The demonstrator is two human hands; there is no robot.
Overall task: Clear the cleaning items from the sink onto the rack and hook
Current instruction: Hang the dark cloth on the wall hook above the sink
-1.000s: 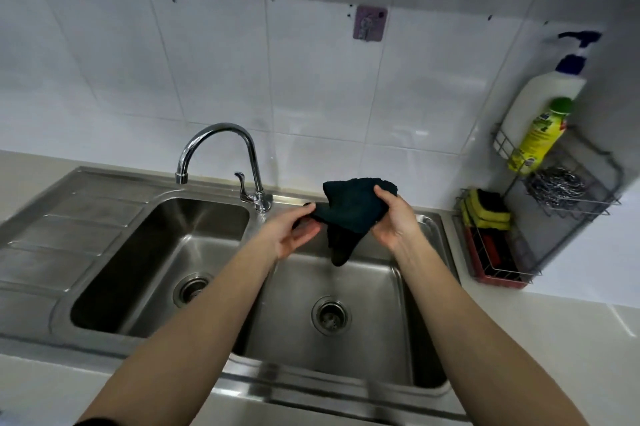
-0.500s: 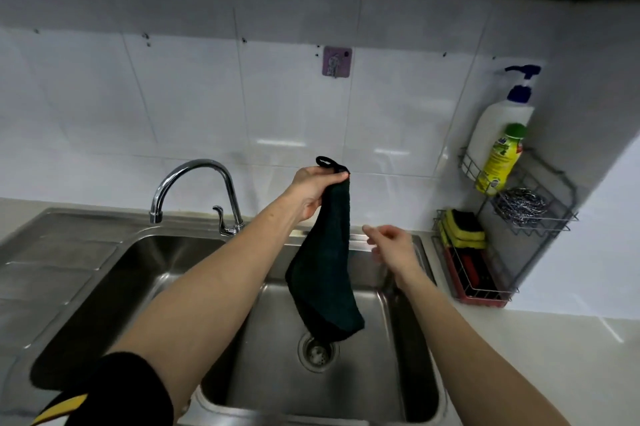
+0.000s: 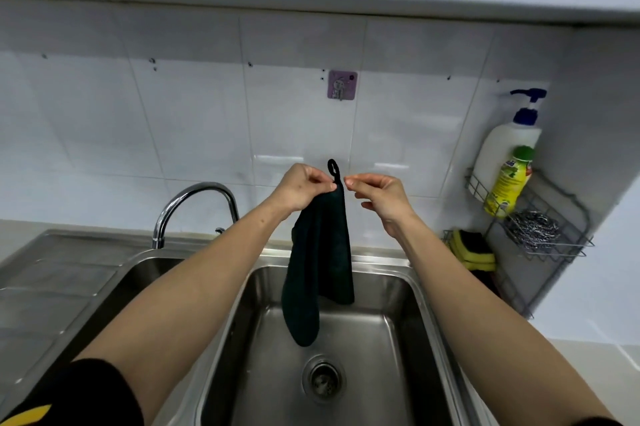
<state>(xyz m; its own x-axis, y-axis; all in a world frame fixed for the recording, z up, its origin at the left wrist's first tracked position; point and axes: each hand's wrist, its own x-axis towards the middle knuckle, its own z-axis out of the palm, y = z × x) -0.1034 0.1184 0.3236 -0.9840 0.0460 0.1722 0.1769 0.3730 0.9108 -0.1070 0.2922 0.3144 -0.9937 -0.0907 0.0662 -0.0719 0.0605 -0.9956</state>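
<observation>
Two hands raised over the right basin, one dark cloth hanging between them.

My left hand (image 3: 304, 188) pinches the top corner of the dark green cloth (image 3: 320, 273) between thumb and fingertips; the cloth hangs straight down, its lower end above the right basin of the sink (image 3: 420, 290), clear of the drain (image 3: 322, 379). The cloth's black loop (image 3: 332, 169) stands up above my grip. My right hand (image 3: 379, 197) is just right of the loop, thumb and forefinger nearly closed, holding nothing that I can see. The purple hook (image 3: 341, 85) is on the far tiled wall, above the loop and apart from it. On the right, the wire rack (image 3: 540, 249) carries a white pump bottle (image 3: 504, 148), a yellow bottle (image 3: 509, 183), a steel scourer (image 3: 531, 229) and a yellow sponge (image 3: 472, 249). The tap (image 3: 194, 207) stands far left.
</observation>
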